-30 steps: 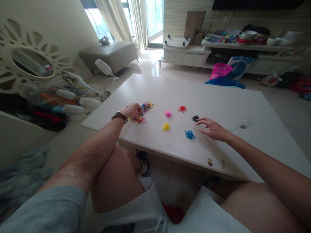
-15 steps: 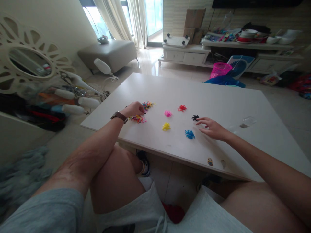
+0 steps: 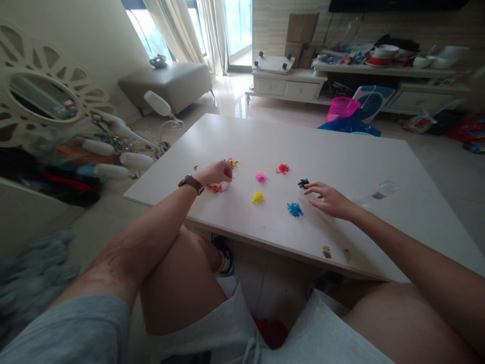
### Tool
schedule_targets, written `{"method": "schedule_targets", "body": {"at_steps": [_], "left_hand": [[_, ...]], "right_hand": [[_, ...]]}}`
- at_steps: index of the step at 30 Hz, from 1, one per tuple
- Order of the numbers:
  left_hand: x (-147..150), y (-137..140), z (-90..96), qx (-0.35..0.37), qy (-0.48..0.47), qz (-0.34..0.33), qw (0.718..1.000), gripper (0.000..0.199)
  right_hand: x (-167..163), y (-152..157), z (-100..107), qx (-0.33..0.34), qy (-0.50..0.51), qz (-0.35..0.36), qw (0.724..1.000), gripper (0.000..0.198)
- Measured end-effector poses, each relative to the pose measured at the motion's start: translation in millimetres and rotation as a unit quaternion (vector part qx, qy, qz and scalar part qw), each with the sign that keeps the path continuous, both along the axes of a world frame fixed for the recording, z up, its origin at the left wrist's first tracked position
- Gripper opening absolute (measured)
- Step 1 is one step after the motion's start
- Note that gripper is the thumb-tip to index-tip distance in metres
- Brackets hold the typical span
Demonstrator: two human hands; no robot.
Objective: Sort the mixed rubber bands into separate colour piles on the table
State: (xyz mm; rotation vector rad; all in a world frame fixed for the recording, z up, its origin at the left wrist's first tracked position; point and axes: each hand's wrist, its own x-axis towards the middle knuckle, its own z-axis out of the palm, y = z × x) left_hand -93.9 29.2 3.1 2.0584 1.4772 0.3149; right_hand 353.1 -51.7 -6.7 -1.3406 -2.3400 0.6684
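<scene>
My left hand (image 3: 217, 173), with a brown-strapped watch at the wrist, is closed in a pinch over the mixed-colour heap (image 3: 235, 162) of small thin pieces, hiding part of it. A tiny dark piece (image 3: 233, 178) pokes out from its fingertips; its exact kind is too small to make out. Fingers spread, my right hand (image 3: 330, 201) hovers beside a pile of black pieces (image 3: 302, 183) and holds nothing visible. Sorted piles lie between the hands: pink (image 3: 260, 177), red (image 3: 282, 169), yellow (image 3: 258, 197) and blue (image 3: 294, 210).
The white table (image 3: 242, 136) carries a clear plastic container (image 3: 387, 188) at right and a cartoon sticker (image 3: 326, 252) near the front edge. One dark bit (image 3: 195, 168) lies left of my left hand. A lamp (image 3: 157, 103) with white shades stands beyond the left edge.
My left hand has moved slightly right across the mixed heap, with a small dark piece still at its fingertips. My right hand has stayed by the black pile.
</scene>
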Motion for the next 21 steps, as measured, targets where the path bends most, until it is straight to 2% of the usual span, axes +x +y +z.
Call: {"method": "schedule_targets", "body": {"at_steps": [6,9,13,18,21], "left_hand": [[40,-12,9.8,-0.069,-0.149,-0.043,0.985,0.011],[70,-22,17.1,-0.062,-0.179,-0.102,0.977,0.011],[111,-37,28.1,-0.086,-0.224,-0.139,0.961,0.017],[153,-58,35.7,-0.189,-0.320,-0.181,0.911,0.040],[170,-64,37.7,-0.217,-0.339,-0.229,0.887,0.047]], "right_hand": [[-15,-9,13,0.017,0.036,-0.006,0.999,0.022],[-32,-21,26,0.019,0.071,-0.017,0.997,0.018],[-57,-42,45,0.014,0.097,-0.019,0.995,0.013],[-69,-56,54,0.036,0.131,0.023,0.990,0.011],[-64,-55,54,0.039,0.142,0.051,0.988,0.012]]}}
